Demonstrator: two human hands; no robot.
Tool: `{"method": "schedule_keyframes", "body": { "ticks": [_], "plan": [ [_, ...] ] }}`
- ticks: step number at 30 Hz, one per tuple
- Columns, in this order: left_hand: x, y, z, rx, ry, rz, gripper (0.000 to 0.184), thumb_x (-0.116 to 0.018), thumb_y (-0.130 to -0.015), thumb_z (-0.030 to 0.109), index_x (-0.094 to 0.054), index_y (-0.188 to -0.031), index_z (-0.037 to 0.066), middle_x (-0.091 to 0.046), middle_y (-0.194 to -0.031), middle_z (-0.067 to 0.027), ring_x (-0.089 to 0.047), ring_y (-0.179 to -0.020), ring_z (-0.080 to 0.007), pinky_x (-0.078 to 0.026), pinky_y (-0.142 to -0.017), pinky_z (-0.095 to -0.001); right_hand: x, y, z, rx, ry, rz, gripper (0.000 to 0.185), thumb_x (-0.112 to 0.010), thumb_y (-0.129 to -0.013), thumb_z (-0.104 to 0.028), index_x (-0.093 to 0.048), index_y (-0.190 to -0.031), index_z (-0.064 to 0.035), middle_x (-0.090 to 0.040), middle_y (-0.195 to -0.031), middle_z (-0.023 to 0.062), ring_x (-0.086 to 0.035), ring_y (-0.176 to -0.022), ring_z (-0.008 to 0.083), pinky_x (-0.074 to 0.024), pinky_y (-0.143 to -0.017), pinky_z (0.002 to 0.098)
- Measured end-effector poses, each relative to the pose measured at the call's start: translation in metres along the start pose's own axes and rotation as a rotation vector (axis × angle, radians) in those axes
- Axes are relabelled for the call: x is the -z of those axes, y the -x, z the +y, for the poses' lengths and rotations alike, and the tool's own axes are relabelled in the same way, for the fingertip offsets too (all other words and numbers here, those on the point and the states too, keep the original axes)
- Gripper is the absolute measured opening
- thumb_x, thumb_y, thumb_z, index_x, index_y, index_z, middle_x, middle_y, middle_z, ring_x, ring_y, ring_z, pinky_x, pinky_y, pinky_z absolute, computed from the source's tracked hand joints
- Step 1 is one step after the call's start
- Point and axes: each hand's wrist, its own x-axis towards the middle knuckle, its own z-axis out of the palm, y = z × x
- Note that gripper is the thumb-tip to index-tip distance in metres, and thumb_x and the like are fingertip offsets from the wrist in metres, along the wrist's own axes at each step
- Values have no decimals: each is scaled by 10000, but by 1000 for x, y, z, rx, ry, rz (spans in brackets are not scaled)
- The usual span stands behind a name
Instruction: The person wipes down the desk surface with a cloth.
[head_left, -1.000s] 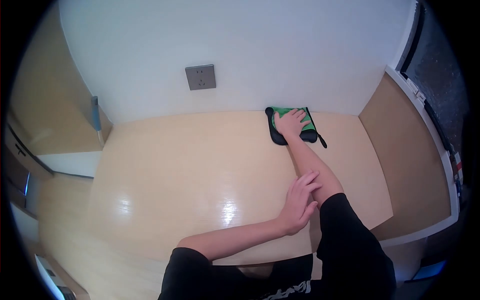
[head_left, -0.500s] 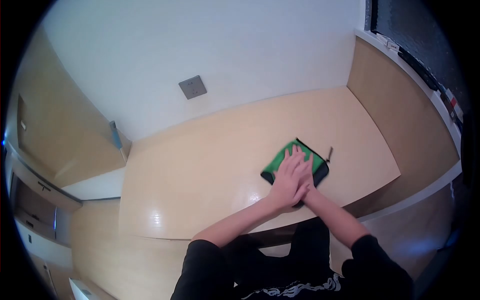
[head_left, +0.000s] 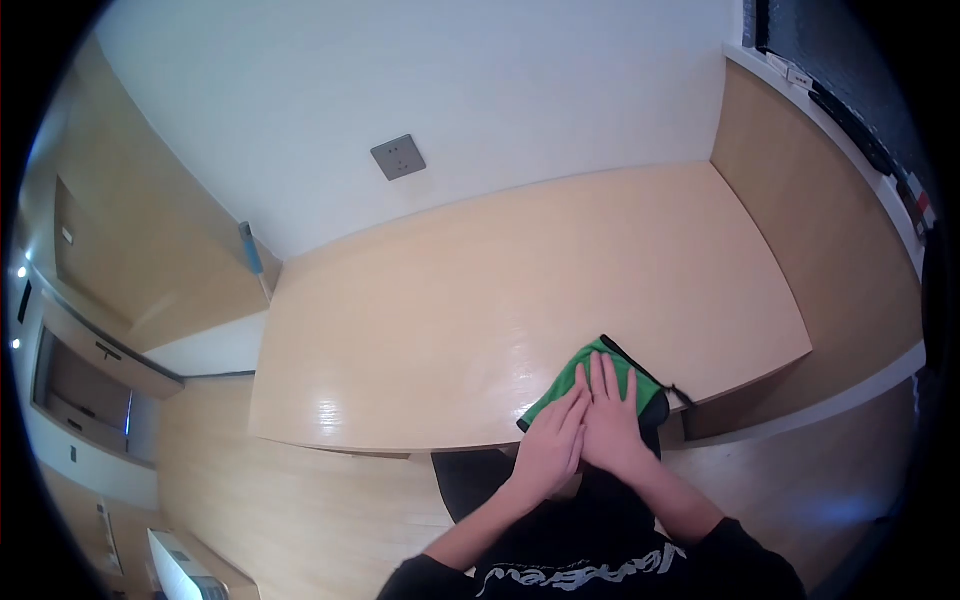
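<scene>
A: How are the hands placed?

B: Both lie palm-down. The left hand (head_left: 552,447) slants inward, its fingers straight and close together, touching the side of the right hand (head_left: 612,430), whose straight fingers are slightly spread.

A: Is anything grasped?

B: Both hands rest flat upon the pouch (head_left: 627,368), uncurled. The thumbs are largely hidden, so one cannot tell whether they hook beneath it.

A: Where does the pouch lie?

B: At the near edge of the table (head_left: 430,330), right of its middle, just before the shirt (head_left: 545,545). It is green, edged in black, with a dark cord (head_left: 684,396) at its right corner.

A: And the surroundings?

B: The table runs back to a pale wall (head_left: 560,90) bearing a grey socket (head_left: 398,157). A wooden panel (head_left: 800,220) bounds the right end; a blue handle (head_left: 251,248) stands near the far left corner.
</scene>
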Motion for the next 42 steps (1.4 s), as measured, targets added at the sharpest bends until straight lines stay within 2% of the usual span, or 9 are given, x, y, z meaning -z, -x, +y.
{"method": "schedule_keyframes", "body": {
  "ticks": [2,5,7,10,11,14,19,32,42],
  "plan": [
    [-3,1,7,136,1,73,472,-592,-862,75,-493,-1308,-44,-545,-1273,-232,-545,-1164,-375,-422,-1018,-438,32,-20,22,133,-132,-245,711,-574,-819,-325,-396,-1428,-3,-273,-1532,238,-203,-1454,357,-132,-1133,630],
    [-2,-3,14,157,-181,-17,553,-603,-881,167,-435,-1369,-32,-529,-1300,-235,-538,-1180,-365,-425,-1006,-416,75,-86,70,-76,-734,-261,424,-646,-870,-290,-633,-1188,-9,-678,-1111,202,-656,-1049,291,-492,-937,350],
    [-8,-13,22,204,-352,-127,630,-602,-898,346,-433,-1395,-2,-487,-1347,-257,-494,-1226,-399,-412,-1000,-475,43,-135,112,-180,-768,290,414,-621,-892,-272,-624,-1190,15,-685,-1102,192,-661,-1038,282,-498,-918,357],
    [-37,-22,45,186,-676,-169,684,-568,-898,474,-442,-1404,31,-446,-1375,-286,-438,-1254,-472,-368,-994,-594,16,-187,158,-371,-614,542,373,-586,-871,-221,-632,-1176,-12,-642,-1172,187,-589,-1118,332,-454,-979,416],
    [-48,-25,39,212,-680,-207,739,-531,-897,548,-399,-1450,76,-362,-1433,-316,-338,-1312,-524,-300,-1005,-672,10,-189,166,-379,-634,546,373,-586,-871,-221,-632,-1176,-12,-642,-1172,187,-589,-1118,332,-454,-979,416],
    [-54,-38,16,138,-649,-163,757,-529,-903,538,-339,-1489,98,-280,-1486,-316,-271,-1358,-520,-251,-1039,-679,-10,-192,188,-447,-411,584,324,-598,-858,-215,-650,-1126,-39,-623,-1187,143,-541,-1165,310,-428,-998,433],
    [-39,-88,-51,26,-576,-280,674,-486,-934,516,-297,-1517,236,-202,-1572,-199,-174,-1445,-424,-143,-1124,-641,-19,-191,197,-416,-330,503,255,-610,-841,-204,-663,-1049,-67,-627,-1123,106,-528,-1150,283,-400,-1014,427],
    [-43,-316,-220,265,-639,-162,613,-361,-970,555,-302,-1512,277,-229,-1581,-149,-190,-1453,-387,-139,-1140,-624,-14,-197,191,-430,-221,427,275,-602,-835,-208,-662,-1074,-86,-578,-1215,83,-469,-1226,248,-329,-1077,412],
    [-48,-266,-195,172,-770,-117,581,-430,-968,446,-328,-1502,243,-265,-1557,-181,-213,-1432,-429,-156,-1104,-673,-16,-201,195,-428,-271,393,279,-605,-829,-200,-660,-1080,-91,-578,-1220,61,-462,-1237,239,-310,-1092,413]
  ]
}}
